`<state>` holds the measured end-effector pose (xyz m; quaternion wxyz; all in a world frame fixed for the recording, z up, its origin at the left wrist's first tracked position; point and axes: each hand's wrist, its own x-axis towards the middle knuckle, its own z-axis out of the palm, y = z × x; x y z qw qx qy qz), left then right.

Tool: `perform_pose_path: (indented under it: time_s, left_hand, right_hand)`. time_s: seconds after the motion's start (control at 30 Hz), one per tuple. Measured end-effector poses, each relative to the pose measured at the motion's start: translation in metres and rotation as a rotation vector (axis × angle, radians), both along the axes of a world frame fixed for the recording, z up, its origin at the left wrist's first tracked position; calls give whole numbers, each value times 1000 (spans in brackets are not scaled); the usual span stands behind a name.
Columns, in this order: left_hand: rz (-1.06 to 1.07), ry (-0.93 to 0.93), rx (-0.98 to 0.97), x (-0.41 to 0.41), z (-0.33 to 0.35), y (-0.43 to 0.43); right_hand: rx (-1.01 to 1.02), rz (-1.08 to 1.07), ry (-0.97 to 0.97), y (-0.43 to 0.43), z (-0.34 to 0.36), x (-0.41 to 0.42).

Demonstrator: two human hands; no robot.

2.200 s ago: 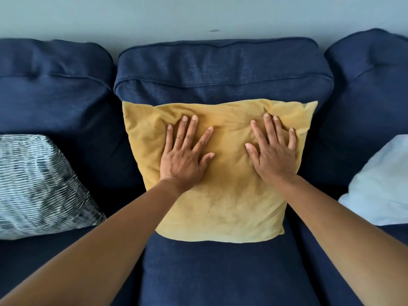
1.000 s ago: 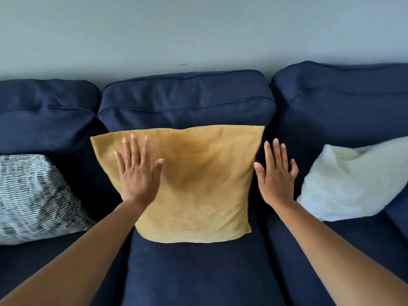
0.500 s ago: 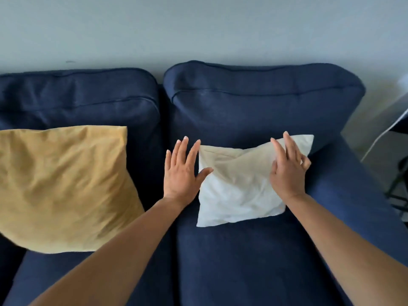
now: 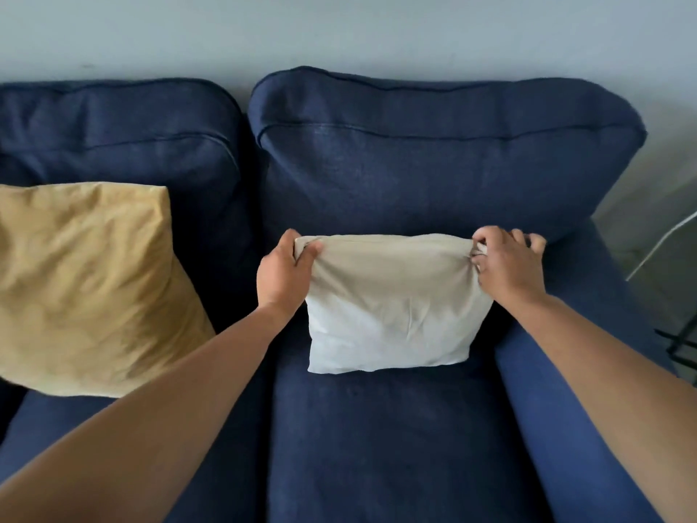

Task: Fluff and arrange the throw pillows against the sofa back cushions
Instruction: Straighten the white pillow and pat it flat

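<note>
A small white pillow (image 4: 396, 307) stands on the right seat of the navy sofa, in front of the right back cushion (image 4: 433, 164). My left hand (image 4: 284, 273) pinches its top left corner. My right hand (image 4: 509, 264) pinches its top right corner, and the top edge is pulled taut between them. A larger yellow pillow (image 4: 86, 288) leans against the middle back cushion (image 4: 113, 137) at the left, untouched.
The sofa's right armrest (image 4: 558, 428) runs under my right forearm. Beyond it, at the right edge, are a bit of floor, a white cable (image 4: 660, 247) and dark metal legs (image 4: 682, 345). A pale wall (image 4: 339, 32) rises behind the sofa.
My hands left the yellow pillow and the view swung right. Both open hands reached the white pillow, then closed on its top corners and pulled it upright and square.
</note>
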<state>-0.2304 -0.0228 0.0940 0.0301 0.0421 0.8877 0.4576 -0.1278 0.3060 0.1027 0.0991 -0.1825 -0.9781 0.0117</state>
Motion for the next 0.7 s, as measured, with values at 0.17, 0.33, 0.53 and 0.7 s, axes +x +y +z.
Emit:
perform_pose_path:
  time_s: [0.17,0.33,0.53,0.7]
  left_hand:
    - [241,34,69,-8,0,7]
    - [238,5,-38,-16,-5,16]
    - [96,-238,424,4,-18,10]
    - [108,-293,448,18,-39,9]
  right_hand:
    - [85,29,143,9,6,-16]
    - [-22,-50,91,6,-7,-17]
    - [-994,-360,287,21,-8,-2]
    - [-1225,-431,412,26,-20,9]
